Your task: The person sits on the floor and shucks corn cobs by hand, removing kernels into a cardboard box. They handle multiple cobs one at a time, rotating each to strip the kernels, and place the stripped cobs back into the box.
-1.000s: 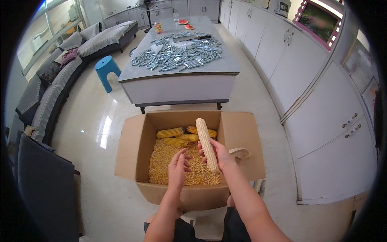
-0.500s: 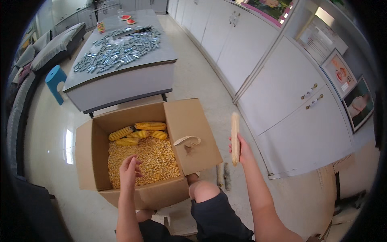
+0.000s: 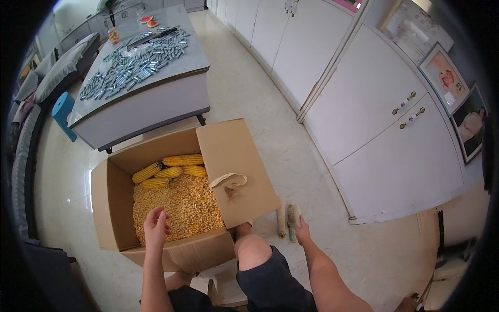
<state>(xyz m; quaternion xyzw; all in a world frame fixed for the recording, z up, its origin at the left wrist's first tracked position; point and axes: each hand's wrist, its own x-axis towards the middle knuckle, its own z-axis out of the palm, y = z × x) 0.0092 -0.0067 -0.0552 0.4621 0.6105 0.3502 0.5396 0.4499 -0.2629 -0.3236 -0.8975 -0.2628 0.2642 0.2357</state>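
Note:
An open cardboard box (image 3: pixel 112 208) stands on the floor between my knees. It holds loose yellow corn kernels (image 3: pixel 192 203) and several whole yellow corn ears (image 3: pixel 169 171) at its far end. My left hand (image 3: pixel 156 226) hovers over the kernels near the box's front wall, fingers apart, holding nothing. My right hand (image 3: pixel 302 230) is down at the floor to the right of the box and grips the lower end of a stripped pale cob (image 3: pixel 294 214). A second bare cob (image 3: pixel 281 221) lies right beside it on the tiles.
A dry husk strip (image 3: pixel 228 181) lies on the box's right flap (image 3: pixel 234 151). Beyond the box stands a grey table (image 3: pixel 150 99) covered in several small metal pieces (image 3: pixel 130 65). White cabinets (image 3: pixel 384 135) line the right. A blue stool (image 3: pixel 63 112) and sofa (image 3: pixel 31 88) are at left.
My right hand carried the stripped cob from above the box out to the right and down to the floor beside another cob. My left hand stayed over the kernels.

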